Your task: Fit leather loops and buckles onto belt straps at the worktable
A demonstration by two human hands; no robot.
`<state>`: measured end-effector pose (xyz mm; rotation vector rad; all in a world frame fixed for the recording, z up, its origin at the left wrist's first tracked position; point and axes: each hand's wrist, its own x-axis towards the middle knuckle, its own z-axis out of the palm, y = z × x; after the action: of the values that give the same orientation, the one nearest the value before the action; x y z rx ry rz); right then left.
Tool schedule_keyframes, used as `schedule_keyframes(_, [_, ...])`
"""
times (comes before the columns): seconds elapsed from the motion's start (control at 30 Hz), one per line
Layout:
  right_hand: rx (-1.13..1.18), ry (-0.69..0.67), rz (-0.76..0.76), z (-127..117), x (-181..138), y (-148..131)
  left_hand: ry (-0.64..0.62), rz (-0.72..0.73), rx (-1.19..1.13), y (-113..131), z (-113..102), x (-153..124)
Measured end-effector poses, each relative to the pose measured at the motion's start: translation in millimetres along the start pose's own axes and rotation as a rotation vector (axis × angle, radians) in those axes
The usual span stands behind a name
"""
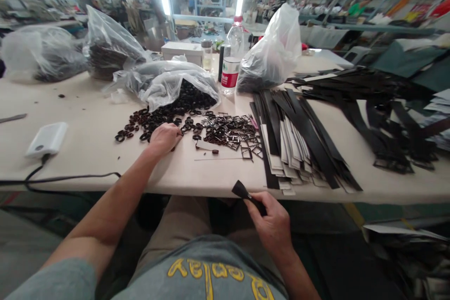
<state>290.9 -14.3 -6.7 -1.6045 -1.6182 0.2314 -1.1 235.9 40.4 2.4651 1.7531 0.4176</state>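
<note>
Down below the surface's near edge, the right hand (272,222) pinches the end of a black strap (246,193) between thumb and fingers, wrist bent inward over the lap. That thin grip could let the strap twist or slip to the floor, I judge, since nothing supports it. Further in, the left hand (164,138) lies palm down, fingers curled together on the dark loops (147,124) scattered mid-surface; a careless sweep might push some toward the metal buckles (234,133) just beside them and mix the piles. Cut straps (298,145) fan out to the right. Beyond, an open plastic bag (172,84) spills more loops, with a water bottle (232,63) behind.
</note>
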Motion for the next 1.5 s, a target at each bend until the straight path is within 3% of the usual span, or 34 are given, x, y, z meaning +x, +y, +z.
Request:
schedule_keyframes(0.07, [-0.006,0.009,-0.008,-0.4,2.9,-1.4,0.055,0.009,-0.092,10.3,-3.4,-3.7])
schedule_keyframes(0.17, [-0.025,0.054,-0.035,-3.2,12.0,-8.3,0.131,-0.020,-0.619,42.6,-2.3,-25.0])
schedule_keyframes(0.3, [-0.034,0.148,-0.075,-6.8,28.4,-24.2,-0.083,-0.205,-1.404,100.4,12.2,-71.9])
schedule_keyframes(0.43, [-0.055,0.194,-0.101,-4.3,38.6,-36.9,-0.206,-0.344,-1.727,140.6,24.7,-102.9])
schedule_keyframes(0.63, [-0.095,0.157,-0.151,-0.4,33.5,-40.3,-0.180,-0.340,-1.838,154.2,27.4,-103.7])
schedule_keyframes(0.7, [-0.049,0.127,-0.147,-1.1,31.3,-37.9,-0.224,-0.351,-1.847,153.1,25.1,-103.2])
schedule_keyframes(0.9, [0.233,-0.006,-0.169,-6.4,30.7,-29.1,-0.594,-0.430,-1.889,148.2,19.3,-108.5])
schedule_keyframes(1.1, [0.272,-0.051,-0.244,-9.5,24.8,-25.0,-0.891,-0.451,-1.880,147.4,23.9,-107.8])
schedule_keyframes(1.17, [0.224,-0.030,-0.240,-9.1,22.5,-23.7,-0.853,-0.466,-1.851,151.3,26.7,-108.0])
schedule_keyframes(1.3, [0.102,0.062,-0.152,-5.4,20.1,-23.3,-0.436,-0.440,-1.833,166.2,32.8,-115.6])
schedule_keyframes(1.5, [0.085,0.105,-0.118,0.6,18.9,-30.8,-0.513,-0.388,-1.855,181.8,37.6,-133.0])
